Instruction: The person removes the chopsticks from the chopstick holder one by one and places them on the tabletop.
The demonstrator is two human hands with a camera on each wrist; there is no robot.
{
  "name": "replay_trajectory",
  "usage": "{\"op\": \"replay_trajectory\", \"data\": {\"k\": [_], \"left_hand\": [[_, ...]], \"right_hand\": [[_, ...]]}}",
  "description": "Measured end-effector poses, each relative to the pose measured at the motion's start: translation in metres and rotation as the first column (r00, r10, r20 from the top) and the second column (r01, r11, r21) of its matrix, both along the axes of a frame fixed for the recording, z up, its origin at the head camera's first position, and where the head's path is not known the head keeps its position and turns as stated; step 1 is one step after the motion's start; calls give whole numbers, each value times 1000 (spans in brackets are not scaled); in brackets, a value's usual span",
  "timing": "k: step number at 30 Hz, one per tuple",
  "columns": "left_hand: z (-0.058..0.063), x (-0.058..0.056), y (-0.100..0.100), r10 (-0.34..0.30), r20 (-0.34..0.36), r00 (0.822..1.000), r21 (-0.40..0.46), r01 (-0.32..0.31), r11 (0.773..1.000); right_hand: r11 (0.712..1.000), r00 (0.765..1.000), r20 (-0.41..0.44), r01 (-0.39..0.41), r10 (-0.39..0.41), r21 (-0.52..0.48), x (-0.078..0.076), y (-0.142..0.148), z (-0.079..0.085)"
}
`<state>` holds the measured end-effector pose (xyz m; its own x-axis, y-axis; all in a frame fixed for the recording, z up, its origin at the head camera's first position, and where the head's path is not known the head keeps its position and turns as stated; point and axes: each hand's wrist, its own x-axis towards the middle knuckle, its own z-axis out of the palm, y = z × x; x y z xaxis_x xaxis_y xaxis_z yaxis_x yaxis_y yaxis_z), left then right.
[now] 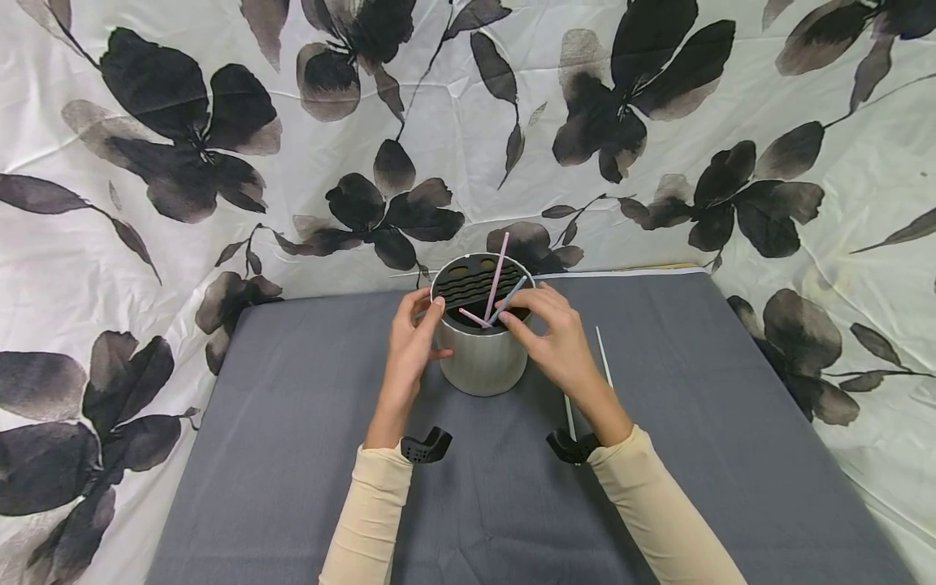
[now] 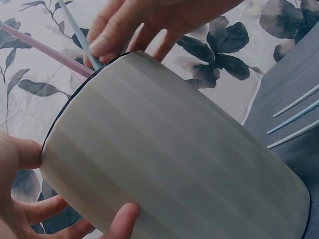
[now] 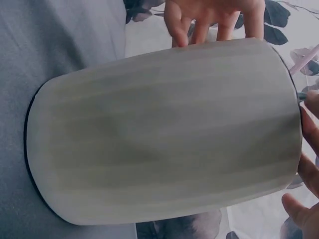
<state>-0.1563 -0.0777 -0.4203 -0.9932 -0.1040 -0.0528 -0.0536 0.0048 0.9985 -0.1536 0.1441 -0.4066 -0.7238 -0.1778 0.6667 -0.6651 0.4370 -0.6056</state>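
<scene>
A pale grey cylindrical holder [image 1: 483, 366] with a black slotted insert [image 1: 468, 284] stands upright on the cloth. My left hand [image 1: 411, 337] grips its left side, thumb near the rim and fingers on the wall. My right hand [image 1: 559, 337], at the right rim, pinches a thin blue chopstick [image 1: 513, 291] between thumb and forefinger; its lower end is inside the opening. A long pink chopstick [image 1: 498, 272] leans up out of the holder. A shorter-looking pink piece [image 1: 474, 318] lies at the opening. In the left wrist view the blue chopstick [image 2: 77, 35] slants above the rim.
Pale sticks [image 1: 603, 355] lie on the grey cloth [image 1: 314, 455] around the right forearm; the left wrist view shows several, one of them a blue stick [image 2: 294, 119]. Behind the table hangs a white floral sheet [image 1: 468, 122]. Both wrists wear black camera mounts [image 1: 427, 445].
</scene>
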Motion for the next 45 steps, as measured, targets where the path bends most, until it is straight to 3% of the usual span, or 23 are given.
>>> {"op": "replay_trajectory", "data": {"k": [7,12,16,21,27,30,36,41,45], "left_hand": [[0,-1,-1,-8,4,1000,6,8,1000],[0,-1,-1,-5,8,1000,-2,5,1000],[0,-2,-1,-2,10,1000,-9,2,1000],[0,-2,-2,-3,24,1000,-9,4,1000],[2,-4,-2,-12,35,999,-7,12,1000],[2,-4,-2,-13,35,999,-8,13,1000],[0,-4,-3,-4,13,1000,-4,4,1000],[1,-3,-1,-5,-4,1000,1,5,1000],[1,-3,-1,-5,-1,1000,-1,5,1000]], "right_hand": [[978,991,92,-82,102,-193,5,0,7],[918,972,104,-162,213,-363,7,3,10],[865,969,64,-183,239,-466,8,7,12],[771,969,13,-188,247,-609,6,11,14],[583,955,-73,-236,288,-778,3,18,18],[508,946,-97,-250,309,-824,1,21,19],[436,944,-113,-246,309,-865,0,28,19],[351,940,-144,-253,308,-902,0,33,19],[318,941,-150,-249,303,-915,2,37,18]]}}
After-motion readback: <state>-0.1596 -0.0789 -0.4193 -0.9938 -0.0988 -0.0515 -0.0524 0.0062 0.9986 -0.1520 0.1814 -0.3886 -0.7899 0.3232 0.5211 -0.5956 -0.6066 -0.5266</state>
